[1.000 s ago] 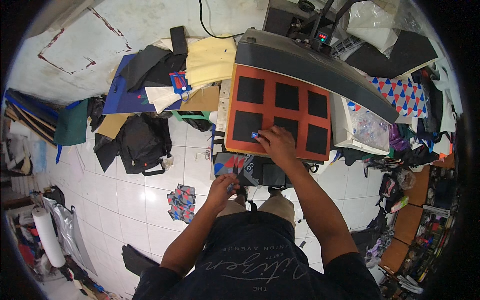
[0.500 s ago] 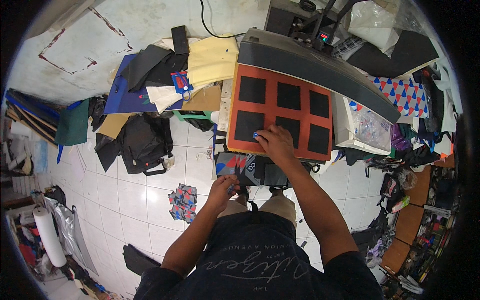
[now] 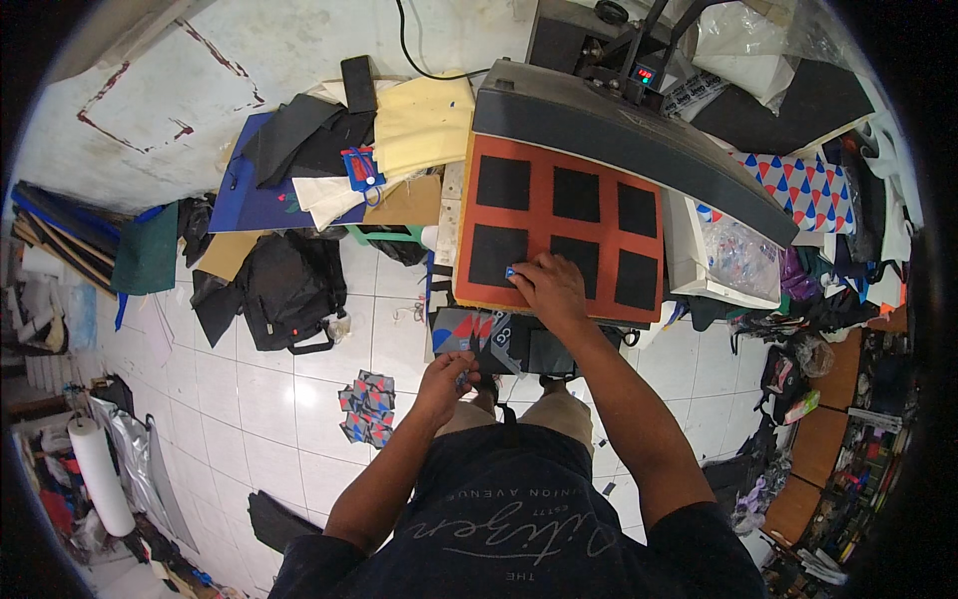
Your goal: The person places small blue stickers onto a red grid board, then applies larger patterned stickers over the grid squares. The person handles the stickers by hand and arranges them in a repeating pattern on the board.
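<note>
An orange pad [image 3: 544, 205] of a heat press carries several black fabric squares [image 3: 503, 183] in two rows. My right hand [image 3: 549, 288] rests on the pad's near edge, pinching a small blue piece [image 3: 510, 272] against the lower left black square. My left hand [image 3: 446, 378] hovers lower, in front of my waist, fingers closed on a small patterned piece. Just beyond it a stack of patterned pieces [image 3: 477, 331] lies on a dark shelf below the pad.
The press's grey upper plate [image 3: 629, 140] is raised behind the pad. A fabric pile [image 3: 379, 140] and a black bag [image 3: 289, 290] sit to the left. Patterned scraps [image 3: 367, 407] lie on the white tiled floor. Cluttered bags and boxes [image 3: 798, 299] crowd the right side.
My left hand has shifted slightly lower and nearer my body. My right hand stays at the pad's near edge with little visible movement.
</note>
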A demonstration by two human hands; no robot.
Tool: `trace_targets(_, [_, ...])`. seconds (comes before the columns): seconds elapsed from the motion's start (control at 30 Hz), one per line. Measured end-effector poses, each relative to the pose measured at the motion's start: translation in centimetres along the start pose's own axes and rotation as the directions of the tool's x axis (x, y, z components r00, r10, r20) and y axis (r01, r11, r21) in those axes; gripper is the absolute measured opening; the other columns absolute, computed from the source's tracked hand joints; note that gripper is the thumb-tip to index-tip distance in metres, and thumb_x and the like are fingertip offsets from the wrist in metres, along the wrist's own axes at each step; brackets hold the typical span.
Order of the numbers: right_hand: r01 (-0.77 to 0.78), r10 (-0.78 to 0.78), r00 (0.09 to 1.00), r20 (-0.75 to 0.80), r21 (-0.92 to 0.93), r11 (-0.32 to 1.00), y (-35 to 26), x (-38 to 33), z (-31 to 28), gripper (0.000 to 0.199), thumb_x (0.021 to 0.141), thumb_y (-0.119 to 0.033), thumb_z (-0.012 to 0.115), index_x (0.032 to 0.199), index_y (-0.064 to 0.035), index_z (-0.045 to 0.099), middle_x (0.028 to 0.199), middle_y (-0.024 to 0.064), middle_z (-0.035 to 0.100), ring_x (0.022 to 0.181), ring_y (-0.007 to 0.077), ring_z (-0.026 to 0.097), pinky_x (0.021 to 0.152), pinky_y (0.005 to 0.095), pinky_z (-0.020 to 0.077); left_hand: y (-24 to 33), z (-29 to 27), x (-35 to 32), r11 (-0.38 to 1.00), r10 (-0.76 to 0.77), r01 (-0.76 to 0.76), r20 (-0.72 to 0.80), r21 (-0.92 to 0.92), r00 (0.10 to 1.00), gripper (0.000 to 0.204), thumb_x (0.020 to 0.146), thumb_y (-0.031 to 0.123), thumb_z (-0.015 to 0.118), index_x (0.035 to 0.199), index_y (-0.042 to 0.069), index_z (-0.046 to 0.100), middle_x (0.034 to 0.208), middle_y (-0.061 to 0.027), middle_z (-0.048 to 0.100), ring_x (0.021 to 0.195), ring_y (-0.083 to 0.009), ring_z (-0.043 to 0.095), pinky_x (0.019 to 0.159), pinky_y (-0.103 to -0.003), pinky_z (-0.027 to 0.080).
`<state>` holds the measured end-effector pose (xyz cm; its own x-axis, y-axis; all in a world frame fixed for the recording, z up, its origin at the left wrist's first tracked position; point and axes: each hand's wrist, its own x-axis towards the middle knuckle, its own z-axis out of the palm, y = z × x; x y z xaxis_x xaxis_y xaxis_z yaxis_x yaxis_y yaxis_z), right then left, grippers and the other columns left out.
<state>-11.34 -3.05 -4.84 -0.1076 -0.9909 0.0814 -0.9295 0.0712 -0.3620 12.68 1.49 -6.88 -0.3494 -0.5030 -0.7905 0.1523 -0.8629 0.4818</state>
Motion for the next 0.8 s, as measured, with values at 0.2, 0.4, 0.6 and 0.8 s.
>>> trace_targets(0.2, [0.003, -0.002, 0.999, 0.035, -0.025, 1.0, -0.2, 0.1, -0.3, 0.026, 0.085, -0.035, 0.063, 0.103, -0.0174, 0.07, 0.092, 0.0046, 0.058, 0.095, 0.0231, 0.057, 0.087, 0.0426, 0.0441, -0.3, -0.3, 0.0, 1.0, 0.01, -0.01, 0.008, -0.01, 1.0, 0.018, 0.088, 0.021, 0.063, 0.1, 0.008, 0.059, 0.092, -0.0039, 0.06, 0.078, -0.0138, 0.058, 0.067, -0.025, 0.043])
trace_targets(0.4, [0.078, -0.083, 0.992, -0.099, -0.061, 0.995, 0.1, -0.1, -0.1, 0.023, 0.084, -0.033, 0.066, 0.098, -0.0148, 0.071, 0.084, 0.0024, 0.058, 0.084, 0.0202, 0.057, 0.076, 0.0374, 0.0452, -0.3, 0.0, 0.0, 1.0, 0.005, -0.004, -0.011, 0.017, 1.0, 0.018, 0.088, 0.022, 0.062, 0.101, 0.008, 0.058, 0.092, -0.0042, 0.059, 0.078, -0.0138, 0.058, 0.067, -0.026, 0.043])
trace_targets(0.6, [0.032, -0.023, 0.99, -0.14, 0.06, 0.998, 0.2, -0.1, -1.5, 0.02, 0.084, -0.026, 0.066, 0.097, -0.0113, 0.069, 0.082, 0.0062, 0.06, 0.077, 0.0238, 0.061, 0.068, 0.0375, 0.0482, -0.5, -0.3, 0.0, 1.0, 0.012, -0.012, -0.023, 0.021, 1.0, 0.019, 0.089, 0.022, 0.06, 0.102, 0.008, 0.058, 0.092, -0.0045, 0.06, 0.079, -0.014, 0.058, 0.067, -0.026, 0.043])
trace_targets(0.8, [-0.082, 0.101, 0.987, -0.126, 0.149, 0.985, 1.4, -0.8, -2.5, 0.017, 0.084, -0.023, 0.065, 0.096, -0.0101, 0.068, 0.088, 0.009, 0.063, 0.083, 0.0271, 0.062, 0.073, 0.0403, 0.0495, -0.5, -0.3, 0.0, 0.999, 0.014, -0.014, 0.018, -0.041, 1.0, 0.024, 0.089, 0.022, 0.059, 0.106, 0.005, 0.057, 0.094, -0.0068, 0.061, 0.08, -0.016, 0.06, 0.068, -0.027, 0.046])
